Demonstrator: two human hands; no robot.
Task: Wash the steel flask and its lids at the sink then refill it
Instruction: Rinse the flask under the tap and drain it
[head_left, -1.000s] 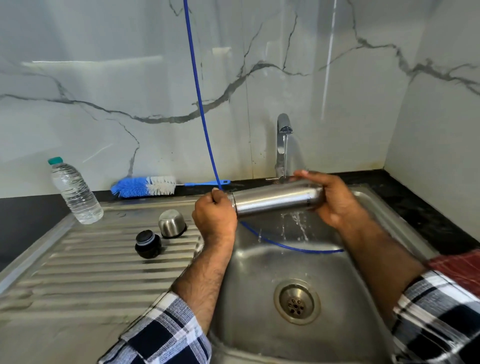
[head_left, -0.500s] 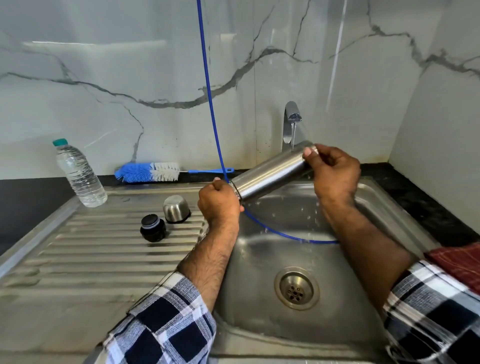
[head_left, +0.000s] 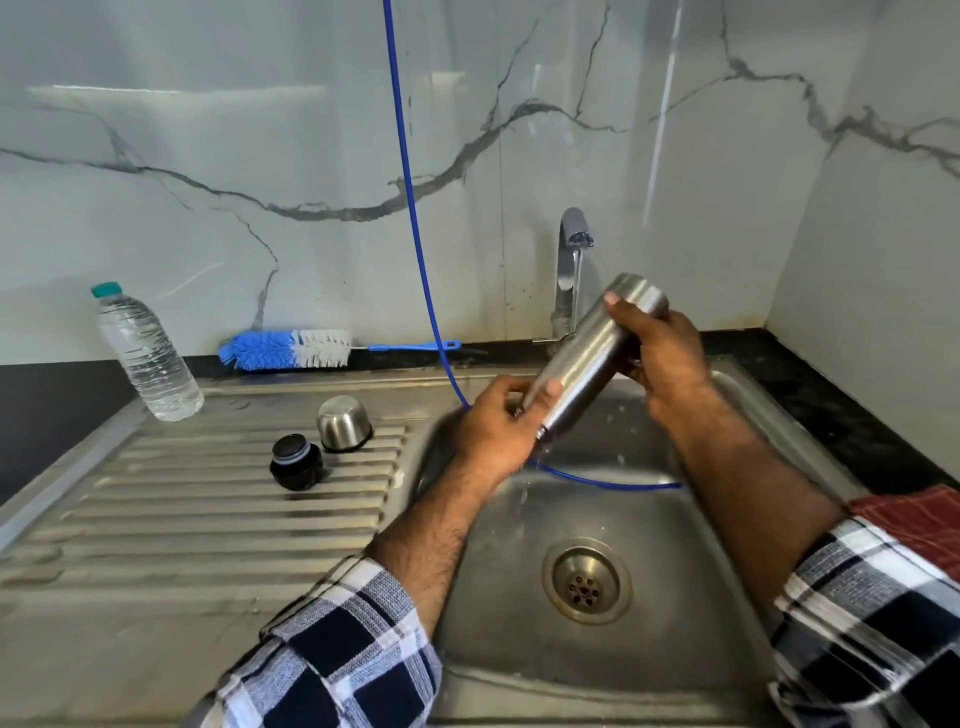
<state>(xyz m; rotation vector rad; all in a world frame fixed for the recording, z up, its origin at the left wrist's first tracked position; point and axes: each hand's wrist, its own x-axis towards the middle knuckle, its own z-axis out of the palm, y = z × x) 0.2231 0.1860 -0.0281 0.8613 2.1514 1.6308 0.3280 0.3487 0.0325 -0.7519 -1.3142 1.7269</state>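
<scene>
A: Between the two sets of fingers, what's held?

B: The steel flask (head_left: 589, 358), over the sink (head_left: 675, 597) basin. The right hand (head_left: 670, 358) has its fingers curled round the closed base, up by the tap (head_left: 571, 260); the left hand (head_left: 498, 426) pinches the neck at the mouth end, lower and nearer the person.

A: So the long axis?

B: It slopes steeply, base high and away from the left fingers, mouth low beside them. Water dribbles from the mouth (a thin trickle, blurred), so I judge it's being emptied after a rinse. The left hand is nearer the opening, the one to guide it under the running tap.

A: And against a second ago?

B: The flask lay almost level then; now the base has swung up towards the spout.

A: Further out from the fingers?

B: Left of the left hand, on the drainboard (head_left: 208, 509), stand the steel cup lid (head_left: 343, 423) and black stopper (head_left: 295, 461), just beside each other. Beyond them: water bottle (head_left: 148, 353) and bottle brush (head_left: 291, 349) on the counter (head_left: 52, 410).
</scene>
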